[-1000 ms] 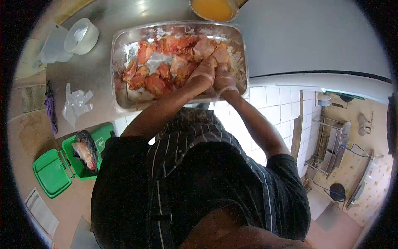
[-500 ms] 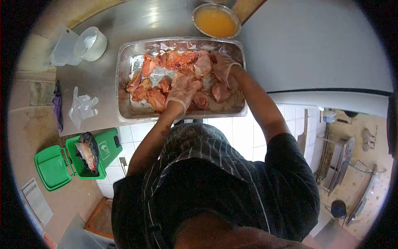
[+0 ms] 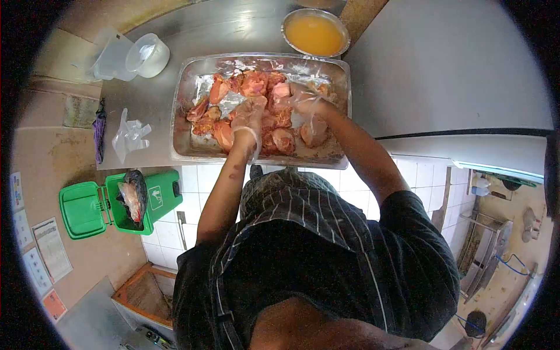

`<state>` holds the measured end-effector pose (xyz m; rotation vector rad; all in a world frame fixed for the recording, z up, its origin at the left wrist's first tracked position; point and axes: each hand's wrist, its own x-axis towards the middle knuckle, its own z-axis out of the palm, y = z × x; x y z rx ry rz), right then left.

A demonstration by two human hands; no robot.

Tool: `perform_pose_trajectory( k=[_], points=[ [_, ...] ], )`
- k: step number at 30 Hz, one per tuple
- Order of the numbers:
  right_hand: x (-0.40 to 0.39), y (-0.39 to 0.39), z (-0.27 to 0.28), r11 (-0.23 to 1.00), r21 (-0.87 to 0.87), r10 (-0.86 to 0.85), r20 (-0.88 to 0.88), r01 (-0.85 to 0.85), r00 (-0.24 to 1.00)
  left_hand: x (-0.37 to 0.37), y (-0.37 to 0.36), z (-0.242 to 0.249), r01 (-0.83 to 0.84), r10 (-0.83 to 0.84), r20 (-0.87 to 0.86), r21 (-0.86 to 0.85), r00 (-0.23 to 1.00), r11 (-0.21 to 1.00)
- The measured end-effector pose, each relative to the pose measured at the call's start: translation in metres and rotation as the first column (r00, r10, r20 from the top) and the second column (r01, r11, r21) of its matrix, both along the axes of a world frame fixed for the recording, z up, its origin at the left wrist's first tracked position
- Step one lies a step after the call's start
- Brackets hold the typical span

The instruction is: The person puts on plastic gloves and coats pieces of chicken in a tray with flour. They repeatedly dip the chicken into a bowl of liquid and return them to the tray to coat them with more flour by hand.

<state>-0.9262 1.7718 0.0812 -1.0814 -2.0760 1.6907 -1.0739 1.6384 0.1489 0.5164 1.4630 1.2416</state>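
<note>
A large steel tray [image 3: 185,140] holds several pieces of raw meat, apparently chicken, coated in reddish seasoning. Both hands wear clear plastic gloves. My left hand [image 3: 249,118] lies over the middle of the tray, fingers stretched out onto the pieces. At the right of the tray is my right hand [image 3: 309,100], its fingers pointing left against a pale pink meat piece [image 3: 280,91]. Those fingers are blurred, and whether they grip it cannot be made out. Below my right hand sits a separate meat piece [image 3: 314,133]. White powder or residue streaks the tray's far side.
A steel bowl of orange liquid [image 3: 315,34] stands behind the tray. Clear plastic containers [image 3: 149,55] and a plastic bag [image 3: 129,137] lie on the steel table [image 3: 192,29]. A grey appliance surface [image 3: 455,70] borders the right. An open green bin [image 3: 166,195] stands lower left.
My right hand has shifted left, off the tray's right end toward the middle pieces. My left hand has stayed over the middle, and some meat has moved. The whole view has shifted slightly.
</note>
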Motion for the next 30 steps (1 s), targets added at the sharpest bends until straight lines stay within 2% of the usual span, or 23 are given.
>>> perform_pose_trajectory(
  k=[1,2,4,5,6,7,8,9,10,11,12,13,15,16,17,18,19,21,22,24,26,28,30],
  points=[
    [0.002,-0.007,0.014,1.0,-0.005,0.002,-0.153,-0.002,0.988,0.001,0.003,-0.006,0.001,0.003,-0.083,0.057,0.997,0.998],
    [0.008,-0.013,0.022,1.0,0.001,0.003,-0.156,-0.002,0.988,0.005,0.004,-0.003,0.001,0.004,-0.085,0.063,0.996,0.998],
    [0.025,-0.027,0.031,0.93,-0.365,-0.205,-0.436,0.036,0.876,0.015,0.007,0.005,0.139,-0.035,-0.534,0.156,0.845,0.978],
    [0.029,-0.032,0.031,0.931,-0.364,-0.201,-0.434,0.033,0.878,0.015,0.009,0.0,0.135,-0.031,-0.531,0.157,0.847,0.978],
    [0.032,-0.038,0.03,0.961,-0.269,-0.186,-0.478,0.058,0.858,0.014,0.013,-0.008,0.191,-0.192,0.029,0.055,0.981,0.98],
    [0.035,-0.042,0.028,0.98,-0.176,-0.168,-0.521,0.087,0.837,0.013,0.017,-0.016,0.291,-0.236,0.589,0.002,0.773,0.957],
    [0.036,-0.034,0.035,0.78,0.613,0.134,-0.365,0.129,0.921,0.016,0.02,-0.015,0.303,-0.233,0.551,-0.037,0.801,0.952],
    [0.039,-0.04,0.039,0.779,0.614,0.139,-0.365,0.126,0.92,0.019,0.02,-0.014,0.298,-0.231,0.549,-0.036,0.803,0.954],
    [0.046,-0.055,0.043,0.904,0.387,0.021,-0.463,0.181,0.886,0.023,0.016,-0.014,0.25,-0.244,0.498,0.057,0.832,0.967],
    [0.048,-0.071,0.056,0.968,0.129,-0.119,-0.523,0.217,0.844,0.026,0.011,-0.013,0.205,-0.251,0.446,0.148,0.859,0.967],
    [0.053,-0.077,0.054,0.968,-0.202,-0.241,-0.559,0.152,0.793,0.027,0.004,0.002,0.228,-0.277,0.352,0.174,0.894,0.958],
    [0.059,-0.08,0.055,0.969,-0.199,-0.238,-0.561,0.149,0.793,0.031,0.0,0.005,0.226,-0.276,0.35,0.176,0.895,0.958],
    [0.067,-0.086,0.063,0.894,-0.409,-0.29,-0.222,0.181,0.931,0.039,-0.007,0.006,0.188,-0.209,0.159,0.137,0.965,0.973],
    [0.068,-0.086,0.069,0.892,-0.413,-0.292,-0.22,0.182,0.931,0.038,-0.009,0.006,0.188,-0.209,0.16,0.133,0.965,0.973],
    [0.069,-0.084,0.078,0.928,-0.373,-0.086,-0.159,0.021,0.984,0.033,-0.013,0.008,0.403,-0.343,-0.342,0.122,0.875,0.907],
    [0.069,-0.081,0.085,0.929,-0.341,0.124,-0.089,-0.147,0.988,0.031,-0.013,0.012,0.575,-0.376,-0.751,0.006,0.542,0.818],
    [0.069,-0.079,0.089,0.928,-0.342,0.122,-0.09,-0.146,0.988,0.033,-0.012,0.016,0.576,-0.377,-0.752,0.004,0.541,0.817],
    [0.068,-0.078,0.092,0.967,0.048,0.248,0.064,-0.251,0.967,0.036,-0.01,0.031,0.656,-0.637,-0.711,-0.333,0.298,0.678],
    [0.069,-0.078,0.09,0.967,0.046,0.249,0.063,-0.252,0.966,0.034,-0.012,0.025,0.655,-0.639,-0.709,-0.334,0.298,0.677],
    [0.071,-0.076,0.077,0.908,0.245,0.249,0.335,-0.34,0.908,0.026,-0.016,0.008,0.766,-0.703,-0.663,-0.302,0.259,0.567],
    [0.081,-0.071,0.041,0.882,0.295,0.285,0.285,-0.366,0.915,0.023,-0.019,0.004,0.799,-0.718,-0.646,-0.273,0.26,0.535],
    [0.083,-0.07,0.04,0.854,0.347,0.32,0.237,-0.388,0.917,0.024,-0.022,-0.003,0.831,-0.733,-0.629,-0.241,0.26,0.501],
    [0.081,-0.08,0.063,0.905,0.179,0.336,0.251,-0.385,0.908,0.026,-0.028,-0.019,0.837,-0.6,-0.782,-0.207,0.17,0.507]
  ],
)
